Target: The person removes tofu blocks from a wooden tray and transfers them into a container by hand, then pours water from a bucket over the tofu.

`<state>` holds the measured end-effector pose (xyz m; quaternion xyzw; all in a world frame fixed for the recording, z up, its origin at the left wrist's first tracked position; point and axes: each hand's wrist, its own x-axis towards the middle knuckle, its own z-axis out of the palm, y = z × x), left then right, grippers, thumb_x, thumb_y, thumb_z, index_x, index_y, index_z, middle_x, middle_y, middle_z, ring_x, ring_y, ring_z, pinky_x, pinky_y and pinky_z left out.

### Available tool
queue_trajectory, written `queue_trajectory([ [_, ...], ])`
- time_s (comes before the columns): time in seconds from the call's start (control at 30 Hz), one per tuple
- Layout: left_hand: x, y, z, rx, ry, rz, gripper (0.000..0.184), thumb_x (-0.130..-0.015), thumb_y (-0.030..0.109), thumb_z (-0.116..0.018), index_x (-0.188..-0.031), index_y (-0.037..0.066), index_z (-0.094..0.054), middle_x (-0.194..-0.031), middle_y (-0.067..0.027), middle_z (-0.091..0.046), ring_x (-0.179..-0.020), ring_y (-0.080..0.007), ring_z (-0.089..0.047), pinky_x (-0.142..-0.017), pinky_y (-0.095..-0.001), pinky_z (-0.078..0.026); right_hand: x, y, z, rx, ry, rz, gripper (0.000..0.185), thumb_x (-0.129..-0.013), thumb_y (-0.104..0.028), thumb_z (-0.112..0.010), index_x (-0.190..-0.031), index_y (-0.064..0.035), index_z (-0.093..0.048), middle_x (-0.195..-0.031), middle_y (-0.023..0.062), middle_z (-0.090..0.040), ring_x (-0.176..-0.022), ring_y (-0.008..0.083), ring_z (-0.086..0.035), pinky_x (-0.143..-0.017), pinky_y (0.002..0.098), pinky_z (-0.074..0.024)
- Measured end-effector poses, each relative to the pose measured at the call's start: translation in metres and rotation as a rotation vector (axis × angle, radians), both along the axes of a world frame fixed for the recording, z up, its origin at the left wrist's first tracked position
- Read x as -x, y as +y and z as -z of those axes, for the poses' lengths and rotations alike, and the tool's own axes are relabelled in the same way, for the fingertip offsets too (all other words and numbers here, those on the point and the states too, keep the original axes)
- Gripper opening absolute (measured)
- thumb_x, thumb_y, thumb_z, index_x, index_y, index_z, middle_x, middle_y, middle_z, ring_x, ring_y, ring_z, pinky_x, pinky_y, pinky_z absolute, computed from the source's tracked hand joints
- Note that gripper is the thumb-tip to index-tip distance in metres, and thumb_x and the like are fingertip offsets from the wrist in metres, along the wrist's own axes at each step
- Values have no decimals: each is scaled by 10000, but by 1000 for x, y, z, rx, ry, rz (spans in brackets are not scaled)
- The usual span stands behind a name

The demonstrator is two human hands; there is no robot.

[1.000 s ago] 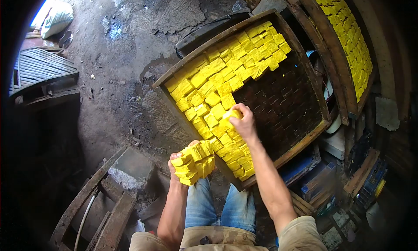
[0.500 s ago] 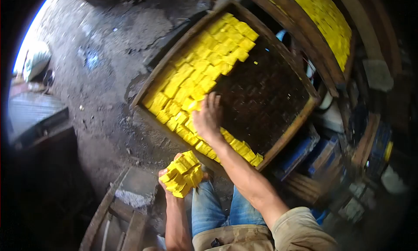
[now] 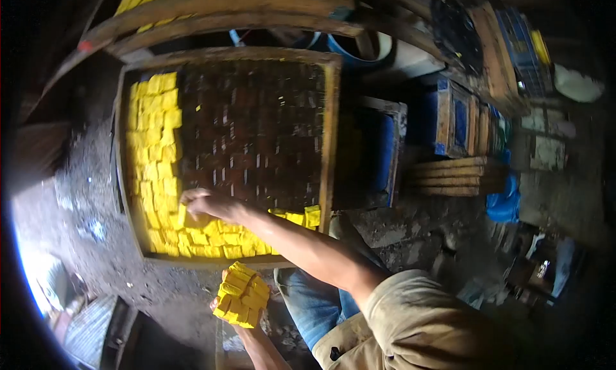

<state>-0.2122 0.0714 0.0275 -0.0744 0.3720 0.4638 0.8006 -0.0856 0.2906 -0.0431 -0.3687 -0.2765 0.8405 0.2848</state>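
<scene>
A clump of small yellow blocks [image 3: 241,295] rests in my left hand [image 3: 217,306], whose fingers are mostly hidden beneath it. My right hand [image 3: 208,204] reaches into a shallow wooden-framed tray [image 3: 328,133]. Its fingers are closed around a small yellow block [image 3: 182,215] at the inner edge of the laid rows. Packed yellow blocks [image 3: 154,145] line the left side and the near side of the tray. The dark tray bottom [image 3: 250,133] shows across the rest, with a few yellow crumbs on it.
Another wooden frame [image 3: 218,14] with yellow blocks stands beyond the tray. Blue-and-wood frames [image 3: 454,117] and stacked wooden slats [image 3: 449,174] are at the right. A corrugated metal sheet [image 3: 90,328] lies at the lower left.
My view has turned, so the tray now sits squarer and further left. My right hand remains at the inner edge of the yellow rows. The left hand still holds its clump.
</scene>
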Motion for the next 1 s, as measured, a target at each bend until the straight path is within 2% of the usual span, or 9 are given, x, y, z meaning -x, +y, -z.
queue_trajectory([
  [0.07,-18,5,3,0,3,7,569,-760,553,-549,-1137,126,-529,-1066,-95,-580,-941,-306,-583,-853,-474,-487,-68,-40,-18,196,236,258,340,-808,-86,-557,-1142,-64,-611,-965,35,-593,-811,150,-537,-754,294,-482],
  [0.13,-45,21,-11,47,24,34,428,-733,493,-593,-867,94,-511,-857,-53,-518,-820,-222,-528,-854,-399,-461,-150,-86,-39,285,398,517,369,-771,-100,-566,-1137,-73,-601,-1006,47,-597,-865,186,-552,-780,341,-492],
  [0.23,-107,43,-26,-62,69,135,446,-735,483,-588,-901,73,-529,-906,-71,-556,-863,-221,-548,-875,-409,-466,-267,-142,-63,281,417,843,416,-715,-122,-581,-1129,-86,-587,-1067,66,-604,-945,240,-574,-819,411,-506],
  [0.3,-136,40,-16,-240,271,314,300,-765,378,-593,-772,88,-518,-743,-42,-545,-725,-191,-539,-806,-370,-475,-322,-171,-53,291,299,962,449,-677,-137,-591,-1124,-95,-578,-1108,79,-609,-998,276,-589,-845,458,-515],
  [0.43,-204,56,-37,-264,633,812,360,-725,409,-611,-855,86,-519,-807,-75,-565,-743,-253,-541,-793,-379,-462,-388,-202,18,395,-128,875,451,-777,-176,-586,-1222,-182,-515,-1168,43,-579,-1074,209,-551,-742,406,-521],
  [0.5,-227,50,-30,274,-223,269,545,-641,452,-666,-1019,83,-534,-995,-140,-568,-879,-275,-560,-815,-395,-475,-407,-197,67,334,-402,732,491,-764,-146,-627,-1240,-148,-507,-1175,40,-576,-1027,204,-564,-755,381,-524],
  [0.53,-237,45,-23,279,-241,300,751,-590,484,-687,-1196,82,-494,-1156,-214,-516,-1005,-338,-546,-843,-443,-485,-416,-187,93,260,-531,652,498,-760,-126,-639,-1240,-125,-510,-1180,45,-580,-1020,215,-567,-776,378,-523],
  [0.7,-282,38,1,368,-364,328,783,-609,427,-691,-1268,60,-482,-1210,-238,-501,-1075,-407,-541,-900,-515,-469,-444,-110,175,165,-721,460,499,-769,-138,-645,-1249,-112,-510,-1176,63,-586,-1025,220,-573,-796,380,-517],
  [1.0,-299,45,37,432,-257,312,761,-575,419,-694,-1220,60,-509,-1181,-206,-501,-1105,-417,-528,-953,-502,-457,-440,-82,243,-5,-1121,189,507,-790,-164,-657,-1269,-84,-511,-1165,104,-600,-1037,232,-586,-843,384,-503],
])
